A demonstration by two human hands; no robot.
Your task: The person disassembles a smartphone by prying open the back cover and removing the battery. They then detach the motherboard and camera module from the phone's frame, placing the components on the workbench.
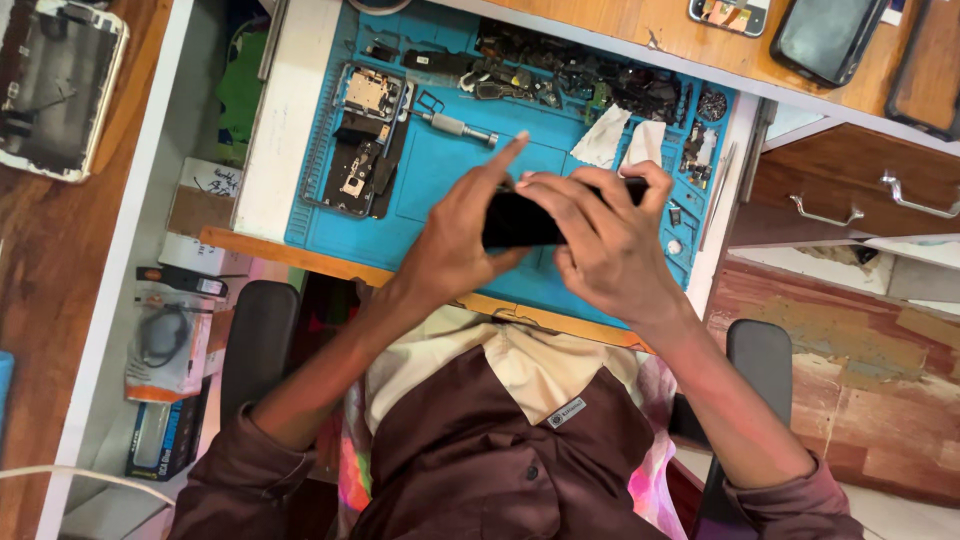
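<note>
I see the phone [520,222] held above the blue mat [430,180], long axis left-right: my left hand [462,235] grips one end, my right hand [605,240] clasps the other.

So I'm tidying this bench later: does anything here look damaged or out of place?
Yes. A phone lies opened on the blue mat, its insides bare. Another opened device sits at the far left on the wood. Loose small parts crowd the mat's far edge. Both hands, left hand and right hand, hold a dark phone.
</note>
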